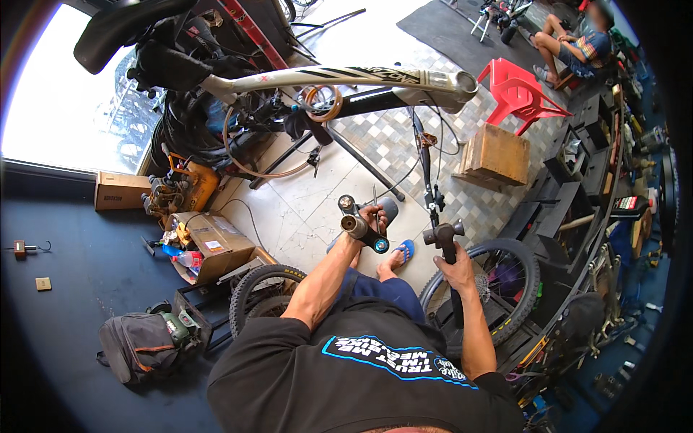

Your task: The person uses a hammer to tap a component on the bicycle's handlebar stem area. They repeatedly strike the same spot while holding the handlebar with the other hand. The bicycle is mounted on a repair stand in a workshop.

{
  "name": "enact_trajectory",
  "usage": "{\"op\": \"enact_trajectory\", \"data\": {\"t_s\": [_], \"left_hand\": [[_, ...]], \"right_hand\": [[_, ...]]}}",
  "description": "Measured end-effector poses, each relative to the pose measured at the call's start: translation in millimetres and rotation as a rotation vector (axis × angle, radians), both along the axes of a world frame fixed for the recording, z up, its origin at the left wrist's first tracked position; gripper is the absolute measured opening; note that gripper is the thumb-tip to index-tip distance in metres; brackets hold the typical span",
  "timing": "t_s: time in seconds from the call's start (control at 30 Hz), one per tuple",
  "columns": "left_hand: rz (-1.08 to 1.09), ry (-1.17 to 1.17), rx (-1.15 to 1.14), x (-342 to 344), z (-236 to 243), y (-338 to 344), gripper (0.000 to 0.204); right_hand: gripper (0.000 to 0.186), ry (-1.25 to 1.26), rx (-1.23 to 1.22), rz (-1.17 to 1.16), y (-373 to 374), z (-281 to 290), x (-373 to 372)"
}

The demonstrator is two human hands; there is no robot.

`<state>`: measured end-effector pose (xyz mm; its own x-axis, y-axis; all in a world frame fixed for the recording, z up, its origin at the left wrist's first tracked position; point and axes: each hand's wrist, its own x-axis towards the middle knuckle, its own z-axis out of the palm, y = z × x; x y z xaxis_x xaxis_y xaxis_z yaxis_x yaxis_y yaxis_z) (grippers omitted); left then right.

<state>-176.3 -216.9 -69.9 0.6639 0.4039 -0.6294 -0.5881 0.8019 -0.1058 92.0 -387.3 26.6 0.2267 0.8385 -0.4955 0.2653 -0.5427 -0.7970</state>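
Observation:
My left hand (373,218) is closed around a bicycle suspension fork (354,225), gripping it at the crown. The open end of its steerer tube faces up, between two round leg caps. A thin metal rod (375,193) sticks up by the fingers of that hand; its lower end is hidden. In my right hand (458,273) is a hammer (444,234), held by its dark handle with the head uppermost. The hammer head is to the right of the fork and apart from it.
Ahead hangs a white and black bicycle frame (339,77), its handlebar (426,162) dangling by cables. A wooden box (496,155) and red plastic chair (517,94) stand beyond. Wheels (530,270) flank me. At left lies an open carton (216,245). A person (577,47) sits far right.

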Motion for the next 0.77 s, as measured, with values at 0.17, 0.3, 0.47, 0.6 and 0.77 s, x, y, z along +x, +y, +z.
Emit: {"op": "enact_trajectory", "data": {"t_s": [0.17, 0.3, 0.47, 0.6, 0.77], "left_hand": [[-0.018, -0.182, -0.027, -24.5, -14.1, -12.8, 0.014], [-0.101, -0.117, 0.116, -20.2, -7.2, -23.1, 0.013], [-0.273, -0.179, 0.296, -32.4, 3.2, -29.0, 0.029], [-0.367, -0.216, 0.443, -38.8, 13.9, -31.0, 0.039], [-0.351, -0.043, 1.615, -49.7, -37.6, -11.2, 0.042]], "right_hand": [[0.032, 0.002, 0.049, -0.024, 19.3, 14.3, -49.1], [0.027, -0.007, 0.042, -0.031, 32.7, 41.0, -85.2], [0.028, 0.043, 0.074, -0.077, 58.1, 38.7, -127.7], [0.031, 0.207, 0.131, -0.164, 72.1, 29.4, -154.7], [0.038, 0.28, 0.324, -0.122, 79.6, -24.0, -172.8]]}}
